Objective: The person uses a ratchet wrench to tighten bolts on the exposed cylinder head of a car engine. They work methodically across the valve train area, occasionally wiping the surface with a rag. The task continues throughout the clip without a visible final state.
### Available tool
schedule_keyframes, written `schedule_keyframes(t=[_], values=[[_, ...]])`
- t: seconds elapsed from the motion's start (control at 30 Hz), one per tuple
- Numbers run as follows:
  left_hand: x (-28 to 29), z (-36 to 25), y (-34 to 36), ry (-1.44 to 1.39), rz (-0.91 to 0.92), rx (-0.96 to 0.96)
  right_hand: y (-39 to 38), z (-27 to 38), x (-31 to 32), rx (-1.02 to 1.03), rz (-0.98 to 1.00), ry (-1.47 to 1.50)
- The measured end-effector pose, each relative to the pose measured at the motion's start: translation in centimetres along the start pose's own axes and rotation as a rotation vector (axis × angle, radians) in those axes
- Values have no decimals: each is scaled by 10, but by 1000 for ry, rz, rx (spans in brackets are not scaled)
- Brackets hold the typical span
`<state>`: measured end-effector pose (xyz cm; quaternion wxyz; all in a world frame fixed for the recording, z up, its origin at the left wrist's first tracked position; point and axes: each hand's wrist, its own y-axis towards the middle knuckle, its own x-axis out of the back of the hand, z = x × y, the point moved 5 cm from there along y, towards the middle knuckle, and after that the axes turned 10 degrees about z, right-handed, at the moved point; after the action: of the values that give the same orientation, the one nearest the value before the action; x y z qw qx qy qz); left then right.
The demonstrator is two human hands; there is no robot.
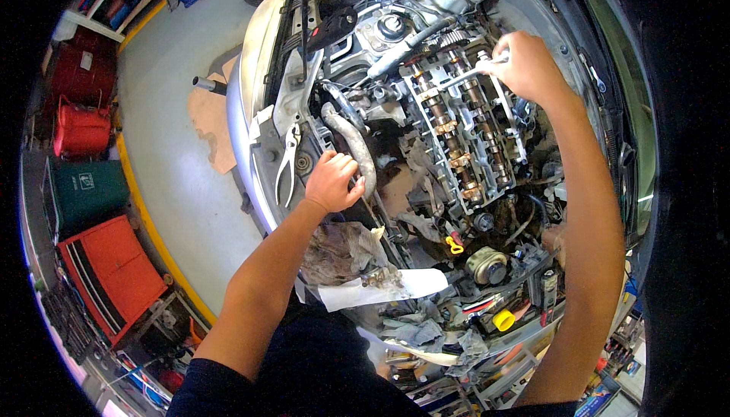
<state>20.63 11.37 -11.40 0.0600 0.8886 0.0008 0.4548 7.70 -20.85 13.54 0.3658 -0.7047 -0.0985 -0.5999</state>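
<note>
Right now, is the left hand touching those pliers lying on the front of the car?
Apart. The head view shows a narrow but plain gap between the left hand and the nearer handle of the pliers.

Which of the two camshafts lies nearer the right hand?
The camshaft on the picture's right, closer to the right hand; the other camshaft lies left of it, farther from that hand.

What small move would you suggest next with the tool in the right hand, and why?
I would probably check that the tool is properly seated before turning it: the right hand grips one end, the other reaches over the camshafts, and whether it engages anything cannot be made out from this view.
</note>
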Motion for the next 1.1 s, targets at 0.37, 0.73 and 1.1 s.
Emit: schedule_keyframes(t=[0.37, 0.73, 1.1], values=[[2, -1, 0, 4, 4, 0, -1, -4, -7, 61, -166, 106], [1, 1, -1, -1, -4, -1, -4, 9, -4, -34, -142, -63], [1, 0, 1, -10, 27, 17, -2, 14, -2, 221, -137, -132]])
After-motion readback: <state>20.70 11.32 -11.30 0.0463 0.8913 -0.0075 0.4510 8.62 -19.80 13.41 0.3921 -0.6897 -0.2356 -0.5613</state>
